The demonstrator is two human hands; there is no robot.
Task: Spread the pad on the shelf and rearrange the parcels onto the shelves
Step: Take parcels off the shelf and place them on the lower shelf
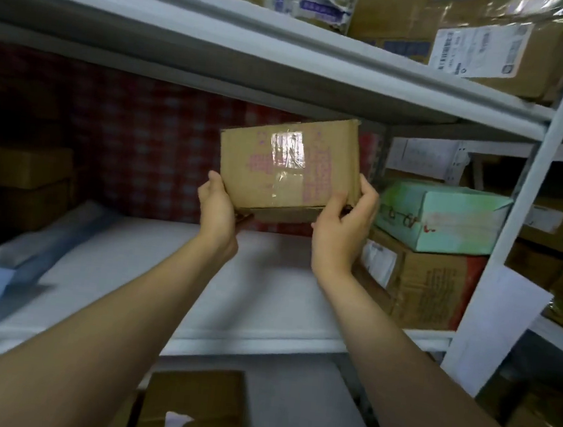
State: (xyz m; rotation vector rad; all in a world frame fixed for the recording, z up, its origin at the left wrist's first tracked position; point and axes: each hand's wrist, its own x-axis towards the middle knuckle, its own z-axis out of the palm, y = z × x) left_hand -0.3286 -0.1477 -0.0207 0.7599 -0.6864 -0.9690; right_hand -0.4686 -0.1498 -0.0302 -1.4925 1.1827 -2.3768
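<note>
Holding a parcel over the padded shelf

Both hands grip a small brown cardboard box [289,167] patched with clear tape, lifted clear above the white foam pad [151,269] spread on the middle grey metal shelf [254,343]. The left hand [217,209] cups its lower left corner; the right hand [344,226] curls round its lower right corner. A mint-green carton [441,216] sits on a brown cardboard box [420,288] just to the right.

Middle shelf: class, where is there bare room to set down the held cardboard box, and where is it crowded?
Free: the middle of the white pad, between the blue plastic wrap on the left and the green box stacked on a brown carton at right. Crowded: that right stack, the brown boxes back left, and the parcels on the upper shelf.
</note>
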